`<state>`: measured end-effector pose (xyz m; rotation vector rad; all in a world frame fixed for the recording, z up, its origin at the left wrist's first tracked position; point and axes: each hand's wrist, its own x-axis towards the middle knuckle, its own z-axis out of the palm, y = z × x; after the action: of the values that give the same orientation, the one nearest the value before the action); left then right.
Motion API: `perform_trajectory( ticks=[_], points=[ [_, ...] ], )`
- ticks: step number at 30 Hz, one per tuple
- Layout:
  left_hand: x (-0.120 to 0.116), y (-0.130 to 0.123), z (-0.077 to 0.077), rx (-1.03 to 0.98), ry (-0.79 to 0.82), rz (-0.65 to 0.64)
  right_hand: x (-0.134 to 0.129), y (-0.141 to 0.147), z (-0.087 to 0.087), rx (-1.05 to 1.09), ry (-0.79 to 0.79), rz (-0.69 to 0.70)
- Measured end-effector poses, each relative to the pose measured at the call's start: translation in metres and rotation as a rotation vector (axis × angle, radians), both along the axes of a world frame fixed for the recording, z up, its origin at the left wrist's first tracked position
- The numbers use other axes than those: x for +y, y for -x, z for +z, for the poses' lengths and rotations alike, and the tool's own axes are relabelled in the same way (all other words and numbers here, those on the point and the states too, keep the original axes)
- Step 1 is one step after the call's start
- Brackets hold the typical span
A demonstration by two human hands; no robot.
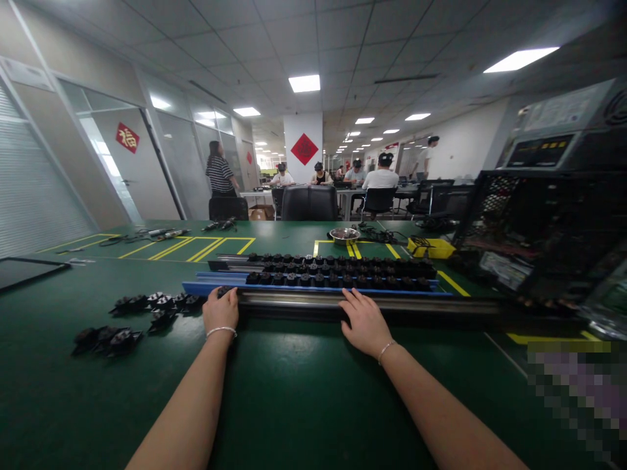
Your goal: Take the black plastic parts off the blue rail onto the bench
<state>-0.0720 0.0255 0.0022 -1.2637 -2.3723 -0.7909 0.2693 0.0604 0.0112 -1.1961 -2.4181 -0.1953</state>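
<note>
My left hand is at the left end of a long dark metal rail, its fingers closed around a small black socket module. My right hand lies farther along the same rail, fingers stretched out over its near edge. Just behind stands a blue rail holding a row of black socket modules. More rows of these modules sit in rails beyond it. Loose black modules are scattered on the green table to the left of my left hand, with another cluster nearer me.
A metal bowl and a yellow box stand behind the rails. Open computer cases are stacked at the right. Tools with cables lie at the far left. Yellow tape lines mark the green table. People sit farther back.
</note>
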Motion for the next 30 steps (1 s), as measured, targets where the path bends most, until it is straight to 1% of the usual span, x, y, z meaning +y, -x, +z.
perform_trajectory(
  ticks=[3, 7, 16, 23, 30],
  points=[
    [0.002, 0.005, -0.001, -0.089, -0.037, 0.014, 0.001, 0.0, -0.001, 0.005, -0.002, -0.006],
    [0.004, 0.012, -0.003, -0.144, -0.068, 0.03, 0.001, 0.0, 0.0, 0.007, -0.005, -0.003],
    [0.008, 0.018, -0.005, -0.132, -0.102, 0.055, 0.001, 0.0, 0.0, 0.005, -0.003, -0.001],
    [0.007, 0.019, -0.002, -0.175, -0.084, 0.072, 0.001, 0.0, 0.0, 0.007, -0.012, -0.001],
    [0.006, 0.021, -0.001, -0.17, -0.086, 0.076, 0.0, 0.0, 0.001, 0.009, -0.014, 0.0]
  ],
)
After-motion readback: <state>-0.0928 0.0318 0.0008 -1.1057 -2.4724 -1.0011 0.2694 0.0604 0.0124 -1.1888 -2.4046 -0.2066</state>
